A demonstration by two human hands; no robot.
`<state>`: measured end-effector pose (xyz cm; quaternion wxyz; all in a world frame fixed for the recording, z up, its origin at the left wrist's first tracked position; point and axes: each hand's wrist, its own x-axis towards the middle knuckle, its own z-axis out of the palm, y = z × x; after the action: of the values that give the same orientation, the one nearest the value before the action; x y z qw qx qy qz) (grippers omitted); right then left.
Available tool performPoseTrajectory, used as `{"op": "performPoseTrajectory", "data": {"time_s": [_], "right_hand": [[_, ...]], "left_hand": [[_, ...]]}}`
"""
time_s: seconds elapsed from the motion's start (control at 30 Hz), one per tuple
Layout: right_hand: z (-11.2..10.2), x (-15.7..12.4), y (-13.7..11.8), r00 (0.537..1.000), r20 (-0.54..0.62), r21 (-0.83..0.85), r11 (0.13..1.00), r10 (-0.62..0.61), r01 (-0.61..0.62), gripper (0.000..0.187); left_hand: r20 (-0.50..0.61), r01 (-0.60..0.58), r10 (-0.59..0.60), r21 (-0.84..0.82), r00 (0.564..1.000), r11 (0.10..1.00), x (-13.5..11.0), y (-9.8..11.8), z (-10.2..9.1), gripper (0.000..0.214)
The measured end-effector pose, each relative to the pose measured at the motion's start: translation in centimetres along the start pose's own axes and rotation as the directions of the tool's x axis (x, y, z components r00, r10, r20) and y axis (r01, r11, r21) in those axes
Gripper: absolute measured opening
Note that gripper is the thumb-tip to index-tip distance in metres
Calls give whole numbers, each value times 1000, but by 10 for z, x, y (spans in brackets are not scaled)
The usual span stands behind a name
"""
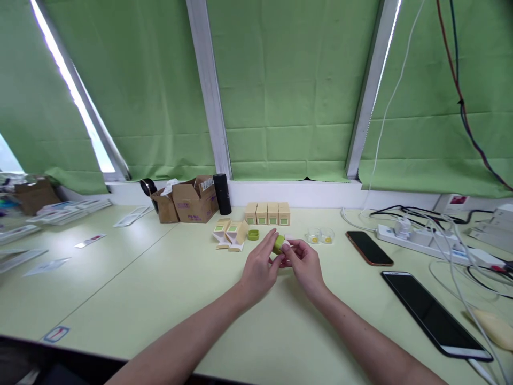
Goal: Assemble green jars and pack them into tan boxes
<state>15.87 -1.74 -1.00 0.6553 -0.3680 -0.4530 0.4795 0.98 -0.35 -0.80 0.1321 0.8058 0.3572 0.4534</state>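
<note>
My left hand [261, 266] is closed around a small green case [278, 244], held just above the table. My right hand [303, 261] meets it from the other side, its fingers pinched on a small whitish piece [285, 244] at the case's right end. The kind of that piece is too small to make out. Just beyond my left hand lies a green square piece like a small tray [253, 235]. Two opened cream boxes [231, 234] with green labels stand left of it. Two clear round cups [320, 236] with yellow spots sit right of my hands.
Several closed cream boxes [267, 214] stand in a row at the back. Cardboard boxes [196, 200] and a black cylinder [222, 194] are left of them. A phone [369, 248], a larger white-edged device [435, 313], a power strip [425, 243] and loose cables occupy the right side.
</note>
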Motion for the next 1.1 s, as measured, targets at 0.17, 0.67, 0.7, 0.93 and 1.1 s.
{"op": "performPoseTrajectory", "data": {"time_s": [0.17,0.67,0.7,0.93,1.1], "right_hand": [[-2,-2,-4,997,41,-128,990,-58,63,45],[-18,0,1,745,407,-622,437,-529,650,36],[-19,1,3,714,430,-627,387,-552,676,37],[-23,5,7,609,505,-628,224,-611,745,45],[-22,8,7,573,545,-617,169,-612,768,48]], "left_hand": [[4,25,-24,-70,1000,997,2,-1,-4,54],[191,250,-166,-609,967,753,11,-2,-5,57],[195,254,-168,-617,966,745,10,-3,-5,57],[175,270,-206,-649,963,712,10,-6,-2,55],[136,305,-292,-670,947,677,12,-1,0,51]]}}
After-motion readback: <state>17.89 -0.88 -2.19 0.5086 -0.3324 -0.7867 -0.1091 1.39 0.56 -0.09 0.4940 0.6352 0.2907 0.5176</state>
